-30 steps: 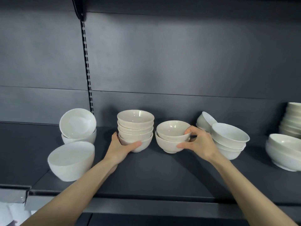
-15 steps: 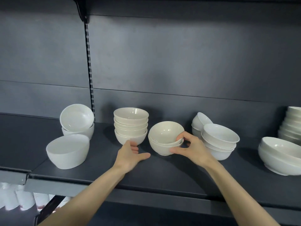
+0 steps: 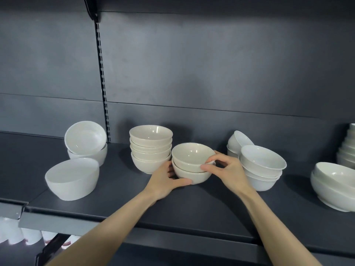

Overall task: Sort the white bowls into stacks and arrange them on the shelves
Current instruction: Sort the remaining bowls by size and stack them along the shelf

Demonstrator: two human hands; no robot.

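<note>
A stack of two cream bowls (image 3: 190, 160) stands mid-shelf on the dark shelf (image 3: 192, 206). My left hand (image 3: 165, 181) cups the lower bowl from its left, thumb under the front. My right hand (image 3: 226, 167) pinches the rim of the upper bowl from the right. Just left of them is a taller stack of several cream bowls (image 3: 150, 147).
At the left, a single white bowl (image 3: 72, 178) tilts in front of a pair with a tipped bowl (image 3: 86, 143) on top. To the right are a white stack (image 3: 261, 167), a leaning bowl (image 3: 238, 141), wide bowls (image 3: 334, 185) and a far-right stack (image 3: 348, 148).
My left hand left the tall stack and moved right onto the lower bowl of the two-bowl stack. My right hand stays on the upper bowl's rim. The view tilted slightly.
</note>
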